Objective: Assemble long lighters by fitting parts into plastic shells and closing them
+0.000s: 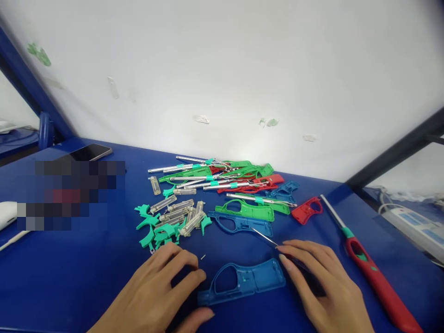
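Head cam: blue shell half (pixel 256 277) lies lengthwise between the hands, narrow end by the left hand (pixel 163 289), fingers parted (touching? can't tell); right hand (pixel 322 277) pinches a screwdriver (pixel 265 237).

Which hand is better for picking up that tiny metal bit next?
Probably the left hand. It is close to the tiny metal bit and looks open. The right hand is farther away and holds a thin tool.
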`<control>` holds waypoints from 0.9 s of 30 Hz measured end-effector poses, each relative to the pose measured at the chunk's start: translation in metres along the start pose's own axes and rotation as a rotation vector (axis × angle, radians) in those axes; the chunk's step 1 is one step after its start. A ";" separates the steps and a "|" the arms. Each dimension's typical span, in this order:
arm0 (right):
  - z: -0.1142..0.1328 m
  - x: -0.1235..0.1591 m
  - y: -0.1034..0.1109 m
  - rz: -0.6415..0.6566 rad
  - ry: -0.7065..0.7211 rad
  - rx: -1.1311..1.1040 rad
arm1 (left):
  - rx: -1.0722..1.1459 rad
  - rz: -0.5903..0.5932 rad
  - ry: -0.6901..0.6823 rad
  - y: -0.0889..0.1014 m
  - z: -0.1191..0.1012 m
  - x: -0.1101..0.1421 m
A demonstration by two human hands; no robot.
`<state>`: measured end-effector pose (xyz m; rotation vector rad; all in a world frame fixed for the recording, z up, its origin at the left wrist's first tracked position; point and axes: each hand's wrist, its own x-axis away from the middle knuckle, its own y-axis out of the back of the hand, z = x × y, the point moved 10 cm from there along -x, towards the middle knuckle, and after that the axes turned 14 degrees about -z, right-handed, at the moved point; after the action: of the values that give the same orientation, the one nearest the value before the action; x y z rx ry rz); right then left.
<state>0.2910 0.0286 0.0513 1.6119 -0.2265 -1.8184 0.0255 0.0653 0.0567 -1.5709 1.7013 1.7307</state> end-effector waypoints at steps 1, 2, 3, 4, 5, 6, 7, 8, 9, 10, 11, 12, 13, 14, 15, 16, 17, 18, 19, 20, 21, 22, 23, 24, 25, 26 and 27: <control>-0.001 0.001 0.000 0.000 0.003 -0.006 | 0.007 0.002 -0.005 -0.002 0.001 0.002; -0.002 0.002 0.000 0.005 0.003 -0.011 | 0.019 -0.021 -0.009 -0.001 0.001 0.004; -0.002 0.003 0.000 0.009 0.000 -0.014 | 0.031 -0.029 -0.007 -0.001 0.002 0.004; -0.003 0.004 -0.001 0.015 -0.005 -0.017 | 0.042 -0.033 -0.011 0.000 0.002 0.004; -0.004 0.005 -0.001 0.020 -0.011 -0.019 | 0.037 -0.004 -0.011 -0.002 0.002 0.004; -0.004 0.006 -0.001 0.024 -0.018 -0.020 | 0.028 0.045 -0.010 -0.006 0.002 0.003; -0.004 0.007 -0.001 0.029 -0.025 -0.019 | 0.015 0.057 -0.019 -0.005 0.001 0.001; -0.004 0.007 -0.001 0.032 -0.032 -0.016 | 0.002 0.064 -0.023 -0.005 0.000 -0.002; -0.004 0.006 -0.001 0.034 -0.040 -0.011 | -0.011 0.053 -0.032 -0.003 -0.002 -0.005; -0.005 0.006 -0.001 0.035 -0.049 -0.005 | -0.020 0.024 -0.043 0.001 -0.004 -0.008; -0.006 0.005 -0.001 0.035 -0.056 0.002 | -0.029 0.010 -0.049 0.002 -0.005 -0.010; -0.007 0.005 -0.001 0.036 -0.060 0.012 | -0.036 -0.006 -0.055 0.003 -0.006 -0.011; -0.008 0.004 -0.001 0.033 -0.061 0.020 | -0.040 -0.018 -0.062 0.004 -0.007 -0.012; -0.009 0.004 -0.001 0.032 -0.058 0.028 | -0.044 -0.023 -0.064 0.004 -0.008 -0.012; -0.009 0.004 -0.002 0.036 -0.050 0.032 | -0.048 -0.023 -0.064 0.003 -0.008 -0.012; -0.010 0.004 -0.002 0.042 -0.045 0.036 | -0.054 -0.019 -0.062 0.002 -0.007 -0.011; -0.010 0.005 -0.002 0.045 -0.040 0.038 | -0.061 -0.015 -0.063 0.001 -0.006 -0.011; -0.011 0.006 -0.002 0.049 -0.038 0.039 | -0.068 -0.008 -0.064 -0.001 -0.006 -0.010; -0.011 0.007 -0.002 0.053 -0.042 0.038 | -0.075 0.002 -0.062 -0.002 -0.005 -0.009; -0.012 0.007 -0.002 0.055 -0.050 0.037 | -0.079 0.012 -0.059 -0.003 -0.004 -0.007; -0.012 0.008 -0.001 0.055 -0.060 0.035 | -0.079 0.022 -0.053 -0.003 -0.003 -0.006; -0.012 0.009 -0.001 0.055 -0.070 0.033 | -0.075 0.034 -0.044 -0.004 -0.003 -0.006; -0.012 0.009 -0.001 0.059 -0.077 0.031 | -0.072 0.048 -0.034 -0.005 -0.002 -0.005; -0.012 0.009 -0.001 0.065 -0.084 0.034 | -0.072 0.053 -0.025 -0.005 -0.002 -0.005; -0.012 0.009 -0.001 0.070 -0.087 0.039 | -0.074 0.052 -0.025 -0.004 -0.002 -0.005; -0.012 0.009 -0.002 0.075 -0.088 0.045 | -0.079 0.049 -0.028 -0.004 -0.003 -0.005; -0.013 0.009 -0.002 0.077 -0.087 0.049 | -0.086 0.045 -0.032 -0.004 -0.003 -0.005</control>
<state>0.3020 0.0290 0.0399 1.5374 -0.3706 -1.8388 0.0323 0.0660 0.0588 -1.5432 1.6809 1.8642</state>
